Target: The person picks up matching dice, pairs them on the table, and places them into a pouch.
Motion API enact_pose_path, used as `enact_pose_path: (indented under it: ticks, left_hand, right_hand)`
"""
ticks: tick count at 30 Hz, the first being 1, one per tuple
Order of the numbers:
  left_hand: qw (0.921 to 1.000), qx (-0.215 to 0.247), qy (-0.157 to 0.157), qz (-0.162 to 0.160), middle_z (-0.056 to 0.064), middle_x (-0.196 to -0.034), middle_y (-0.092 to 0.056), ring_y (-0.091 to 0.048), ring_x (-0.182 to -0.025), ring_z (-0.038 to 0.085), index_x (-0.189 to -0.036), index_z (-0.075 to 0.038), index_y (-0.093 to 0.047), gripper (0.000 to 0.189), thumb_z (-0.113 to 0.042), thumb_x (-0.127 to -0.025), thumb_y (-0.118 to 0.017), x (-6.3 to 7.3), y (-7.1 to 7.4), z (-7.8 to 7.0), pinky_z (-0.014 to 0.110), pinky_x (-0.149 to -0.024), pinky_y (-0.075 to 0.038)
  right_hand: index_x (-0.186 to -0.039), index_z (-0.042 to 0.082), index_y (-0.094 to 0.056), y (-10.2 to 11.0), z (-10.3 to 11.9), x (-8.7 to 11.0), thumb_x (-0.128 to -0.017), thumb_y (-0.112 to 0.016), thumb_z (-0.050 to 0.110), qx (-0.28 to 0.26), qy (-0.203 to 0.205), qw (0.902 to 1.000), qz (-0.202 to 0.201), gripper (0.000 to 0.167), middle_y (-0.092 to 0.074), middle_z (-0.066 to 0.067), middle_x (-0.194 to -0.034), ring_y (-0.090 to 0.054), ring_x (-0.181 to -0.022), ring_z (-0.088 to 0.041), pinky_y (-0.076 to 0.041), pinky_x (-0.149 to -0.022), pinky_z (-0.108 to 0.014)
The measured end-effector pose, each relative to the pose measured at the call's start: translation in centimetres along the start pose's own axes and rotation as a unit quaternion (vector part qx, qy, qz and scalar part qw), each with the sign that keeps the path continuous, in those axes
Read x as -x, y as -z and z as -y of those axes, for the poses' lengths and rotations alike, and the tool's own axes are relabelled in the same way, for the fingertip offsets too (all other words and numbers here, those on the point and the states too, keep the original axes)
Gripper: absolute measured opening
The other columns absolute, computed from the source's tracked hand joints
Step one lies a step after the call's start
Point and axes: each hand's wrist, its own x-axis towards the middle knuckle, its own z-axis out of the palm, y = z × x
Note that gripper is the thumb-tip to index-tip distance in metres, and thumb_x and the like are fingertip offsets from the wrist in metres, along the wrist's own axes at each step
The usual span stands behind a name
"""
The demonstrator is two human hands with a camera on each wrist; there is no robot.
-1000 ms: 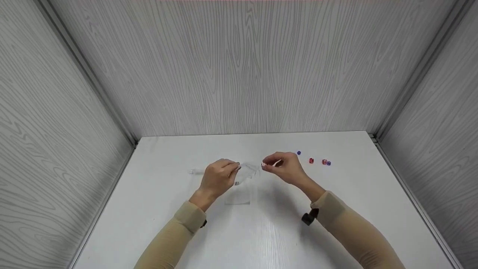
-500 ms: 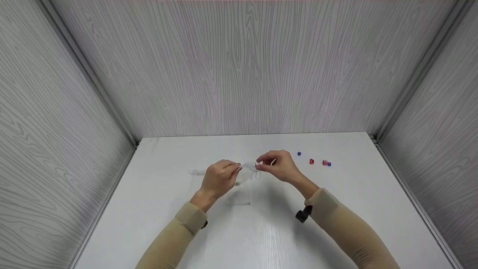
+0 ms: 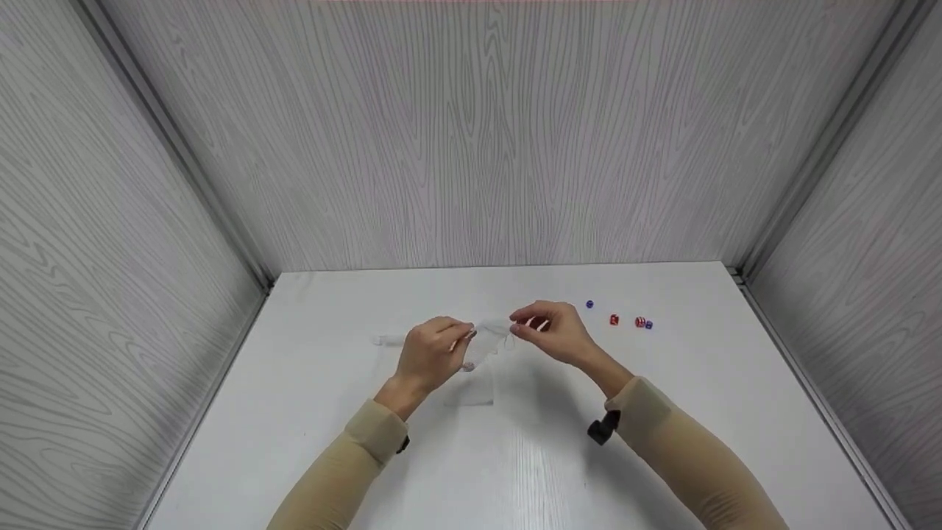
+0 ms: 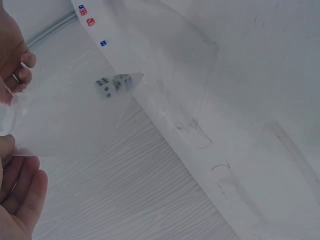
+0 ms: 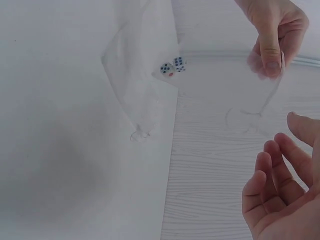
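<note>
Sheer pouch (image 4: 60, 120) is held up off the white table (image 3: 544, 471), near the middle, between the two hands. Top edge is pinched between thumb and fingers of the left hand (image 3: 430, 353). Nothing is seen gripped by the right hand (image 3: 556, 335): fingers are loosely bent, thumb set apart, tips just beside the pouch mouth. Whether the rim is brushed by a fingertip cannot be told from the head view; a gap is shown in the right wrist view.

Orientation: mouth is turned up, toward the fingertips; closed end is pointed down at the table. Long axis is run from mouth to bottom corner, slanted down and toward the person's left in the head view. In the left wrist view the corner is pointed right, in the right wrist view left. Two white dice (image 5: 172, 66) with mostly blue pips are seen collected in that corner. Thin drawstring (image 5: 251, 113) is seen by the mouth.

Below, another sheer pouch (image 5: 132, 80) is laid flat on the table; full outline is too faint to be traced.

On the person's right, four loose dice are spread near the far edge: blue die (image 3: 589, 304) farthest back, red die (image 3: 614, 319) next, then red-and-white die (image 3: 640, 322) with a second blue die (image 3: 649, 324) close against it.
</note>
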Motion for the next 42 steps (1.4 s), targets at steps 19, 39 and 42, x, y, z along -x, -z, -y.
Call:
enact_pose_path:
  ticks: [19,39,42]
  left_hand:
    - [0.9940,0.089,0.060,-0.021,0.008,-0.091,-0.086,-0.083,-0.079,0.019,-0.103,-0.004,-0.088,0.007,-0.010,-0.100,-0.086,-0.7,0.0,-0.3,0.033,-0.069,-0.068]
    - [0.9892,0.069,0.129,0.013,0.007,-0.089,-0.087,-0.081,-0.074,0.020,-0.100,-0.007,-0.089,0.011,-0.009,-0.103,-0.080,-1.1,0.9,1.6,0.038,-0.067,-0.067]
    - [0.9878,0.074,0.136,0.010,0.008,-0.088,-0.087,-0.080,-0.072,0.021,-0.099,-0.007,-0.090,0.011,-0.007,-0.103,-0.079,-1.3,0.7,1.7,0.039,-0.066,-0.066]
  right_hand:
    - [-0.105,-0.010,-0.084,-0.2,-0.6,0.7,-0.105,-0.077,0.004,-0.057,-0.036,0.9965,0.049,0.016,-0.083,-0.014,-0.089,-0.071,-0.074,-0.004,-0.064,-0.071,-0.019]
    - [-0.103,-0.006,-0.087,6.8,-0.7,1.2,-0.103,-0.078,0.001,0.045,-0.033,0.9960,-0.069,0.011,-0.085,-0.021,-0.092,-0.075,-0.073,-0.009,-0.061,-0.068,-0.013]
    - [-0.103,-0.006,-0.088,7.5,-0.7,1.3,-0.102,-0.079,0.001,0.071,-0.024,0.9934,-0.086,0.011,-0.085,-0.023,-0.092,-0.074,-0.072,-0.006,-0.059,-0.066,-0.012]
